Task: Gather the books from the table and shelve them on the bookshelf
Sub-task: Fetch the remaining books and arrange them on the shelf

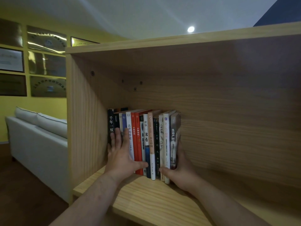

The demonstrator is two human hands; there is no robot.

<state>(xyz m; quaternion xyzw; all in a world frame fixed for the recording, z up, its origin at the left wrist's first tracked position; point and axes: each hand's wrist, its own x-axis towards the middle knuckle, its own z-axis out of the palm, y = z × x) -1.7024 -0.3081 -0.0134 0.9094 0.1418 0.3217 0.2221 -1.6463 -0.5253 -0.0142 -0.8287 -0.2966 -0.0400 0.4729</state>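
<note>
1. Your left hand (120, 154) lies flat, fingers straight, pressing the spines. Your right hand (180, 168) clasps the row's right end, thumb in front, fingers hidden behind.
2. Upright on the shelf (146, 201), near its left wall, stand the books (146, 141).
3. Risk: nothing props the right end, so a quick release could topple the row rightward. The right-hand spines also sit further forward.
4. Count: two hands, roughly fourteen books, one shelf.
</note>
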